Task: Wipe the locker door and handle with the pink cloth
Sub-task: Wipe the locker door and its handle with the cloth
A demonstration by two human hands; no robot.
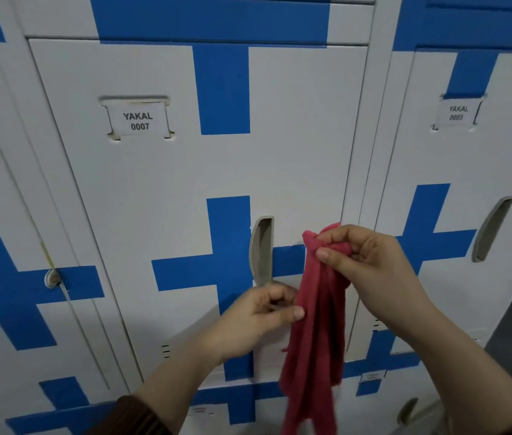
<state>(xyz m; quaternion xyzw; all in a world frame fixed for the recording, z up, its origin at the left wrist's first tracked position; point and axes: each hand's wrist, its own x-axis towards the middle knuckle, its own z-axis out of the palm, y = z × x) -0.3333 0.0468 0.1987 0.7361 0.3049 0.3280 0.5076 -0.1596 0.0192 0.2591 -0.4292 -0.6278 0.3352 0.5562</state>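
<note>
The white locker door [160, 171] with blue stripes carries a label reading YAKAL 0007. Its recessed grey handle [261, 251] sits at mid-height, right of a blue cross. In front of the door hangs the pink cloth [314, 334], bunched into a long strip. My right hand [370, 265] pinches the cloth's top end just right of the handle. My left hand [261, 315] pinches the cloth's left edge lower down, just below the handle. The cloth hangs clear of the door; whether it touches the door is unclear.
Neighbouring locker doors stand on both sides: one at the right with a label [458, 113] and its own handle [493, 229], one at the left with a round lock [52, 277]. More lockers run below. A dark gap shows at the far right edge.
</note>
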